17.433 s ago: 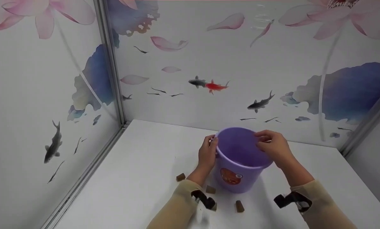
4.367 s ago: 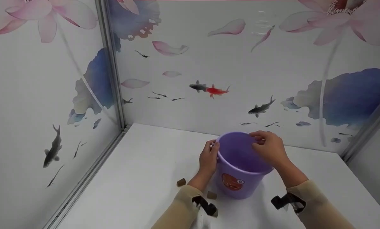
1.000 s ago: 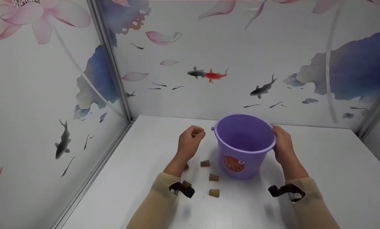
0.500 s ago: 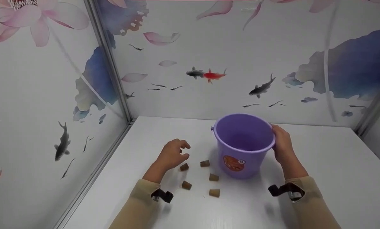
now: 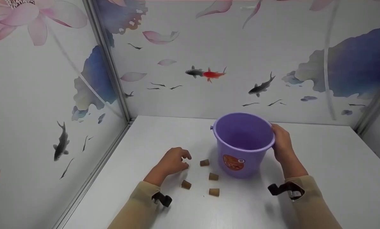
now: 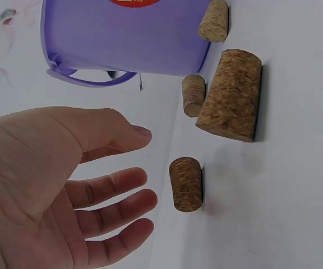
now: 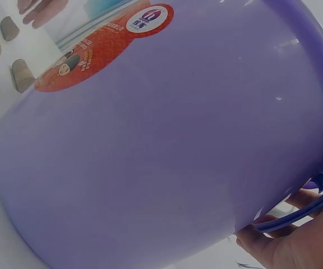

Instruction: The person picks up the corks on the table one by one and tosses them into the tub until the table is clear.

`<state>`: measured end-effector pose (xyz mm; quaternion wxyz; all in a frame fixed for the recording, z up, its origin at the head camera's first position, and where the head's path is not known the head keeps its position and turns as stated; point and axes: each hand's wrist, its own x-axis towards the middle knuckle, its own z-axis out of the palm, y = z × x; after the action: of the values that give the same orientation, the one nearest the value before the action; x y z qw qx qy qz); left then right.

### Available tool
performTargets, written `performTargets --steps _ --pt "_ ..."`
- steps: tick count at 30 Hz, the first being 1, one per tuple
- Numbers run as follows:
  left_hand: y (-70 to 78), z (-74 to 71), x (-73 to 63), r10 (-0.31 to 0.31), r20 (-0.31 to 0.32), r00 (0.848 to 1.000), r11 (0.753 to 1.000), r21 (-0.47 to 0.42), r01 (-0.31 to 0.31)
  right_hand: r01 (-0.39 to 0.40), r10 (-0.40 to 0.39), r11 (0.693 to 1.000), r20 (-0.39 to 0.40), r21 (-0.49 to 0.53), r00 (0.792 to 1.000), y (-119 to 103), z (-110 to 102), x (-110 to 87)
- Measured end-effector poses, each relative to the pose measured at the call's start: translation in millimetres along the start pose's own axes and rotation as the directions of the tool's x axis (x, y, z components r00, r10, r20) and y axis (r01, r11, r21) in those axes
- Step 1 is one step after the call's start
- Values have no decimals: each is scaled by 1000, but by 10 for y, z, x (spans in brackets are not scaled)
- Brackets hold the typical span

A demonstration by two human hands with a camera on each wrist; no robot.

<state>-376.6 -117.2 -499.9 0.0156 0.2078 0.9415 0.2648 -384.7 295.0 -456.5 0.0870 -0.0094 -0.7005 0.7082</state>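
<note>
A purple bucket (image 5: 240, 162) with an orange label stands upright on the white table. My right hand (image 5: 282, 143) grips its right side near the rim; in the right wrist view, the fingers (image 7: 279, 230) are around the bucket's handle (image 7: 296, 216). My left hand (image 5: 174, 160) is low over the table left of the bucket, fingers spread and loosely bent, nothing between them. A cork (image 6: 185, 184) lies just beyond its fingertips in the left wrist view. Other brown corks lie nearby: one (image 5: 204, 163) beside the bucket, one (image 5: 213, 176) in front, one (image 5: 186, 184) below the hand.
Another cork (image 5: 214, 192) lies nearest the table's front. White panels printed with flowers and fish stand behind the table (image 5: 158, 133) and at its left. A metal frame post (image 5: 108, 63) rises at the back left corner.
Earlier my left hand held the bucket's left side and my right was at its opening. Now my right holds its right side, and my left has moved left and down to the corks.
</note>
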Motion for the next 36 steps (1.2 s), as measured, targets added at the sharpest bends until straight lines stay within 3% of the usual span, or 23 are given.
performTargets --steps 10,19,36 --pt "-87 111 62 21 8 1000 998 56 -21 -36 36 999 -14 5 999 -9 -1 27" --pt "-83 143 53 -5 39 999 1000 31 4 -31 32 999 -11 15 999 -2 -11 25" --pt "-120 187 63 -3 35 999 995 97 0 -6 7 1000 -19 19 1000 20 15 22"
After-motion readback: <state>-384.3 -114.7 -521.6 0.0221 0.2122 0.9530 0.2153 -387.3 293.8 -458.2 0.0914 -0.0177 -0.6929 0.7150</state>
